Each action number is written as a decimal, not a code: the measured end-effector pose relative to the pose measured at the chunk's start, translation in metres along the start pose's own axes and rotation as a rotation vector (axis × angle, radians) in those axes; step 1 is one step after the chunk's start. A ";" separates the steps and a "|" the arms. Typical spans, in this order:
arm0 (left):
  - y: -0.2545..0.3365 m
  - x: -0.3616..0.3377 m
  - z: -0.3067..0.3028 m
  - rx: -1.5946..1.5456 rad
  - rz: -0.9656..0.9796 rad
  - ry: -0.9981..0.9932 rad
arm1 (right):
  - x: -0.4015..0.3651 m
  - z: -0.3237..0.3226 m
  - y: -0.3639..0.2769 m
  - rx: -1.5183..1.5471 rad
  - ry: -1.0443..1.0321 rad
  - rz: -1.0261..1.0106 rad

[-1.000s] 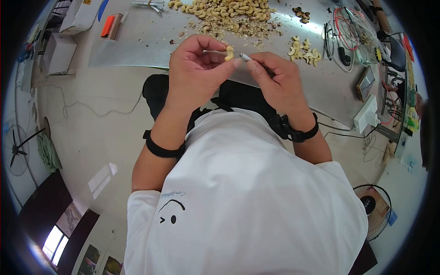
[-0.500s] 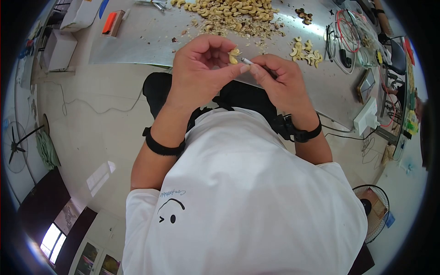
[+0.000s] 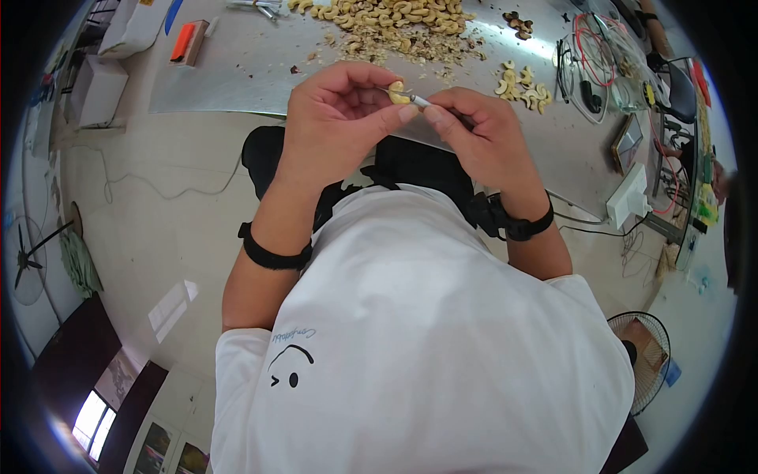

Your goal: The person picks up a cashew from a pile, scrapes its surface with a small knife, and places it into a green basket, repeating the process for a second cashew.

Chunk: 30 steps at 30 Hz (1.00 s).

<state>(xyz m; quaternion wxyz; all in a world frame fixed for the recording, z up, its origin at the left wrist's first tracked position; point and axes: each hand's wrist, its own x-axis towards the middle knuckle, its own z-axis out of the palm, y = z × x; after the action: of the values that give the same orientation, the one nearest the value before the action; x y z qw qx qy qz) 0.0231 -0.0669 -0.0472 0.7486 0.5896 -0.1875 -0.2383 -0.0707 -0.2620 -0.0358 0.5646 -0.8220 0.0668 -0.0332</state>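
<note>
Between the fingertips of my left hand [image 3: 335, 118] is a pale yellow cashew nut [image 3: 399, 95]. My right hand [image 3: 478, 130] pinches a slim tool with a light grey shaft [image 3: 421, 102], whose tip meets or nearly meets the nut; the tool's kind I cannot make out. Both hands are closed and held over the near edge of the metal table [image 3: 229, 87]. Beyond them lies a large pile of cashew nuts [image 3: 395, 14], with crumbs and skin bits [image 3: 410, 51] on its near side. A smaller group of cashews [image 3: 523, 87] sits right of my right hand.
Dark scraps [image 3: 518, 24] lie at the back right. Tangled cables [image 3: 596, 59] cover the table's right end. At the left stands a box with an orange object [image 3: 185, 41] on it. A fan [image 3: 643, 359] is on the floor at right.
The cashew has turned a little in my left fingers, showing more of its curve. Both hands still hold the nut and the tool close together; the whole view has shifted slightly.
</note>
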 end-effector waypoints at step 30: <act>-0.005 -0.001 0.002 0.002 0.012 -0.013 | -0.002 -0.008 -0.003 -0.190 0.081 -0.166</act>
<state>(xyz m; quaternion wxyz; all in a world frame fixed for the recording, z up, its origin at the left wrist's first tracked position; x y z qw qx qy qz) 0.0208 -0.0686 -0.0517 0.7482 0.5877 -0.1961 -0.2372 -0.0739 -0.2677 -0.0303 0.4765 -0.8723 0.0242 -0.1067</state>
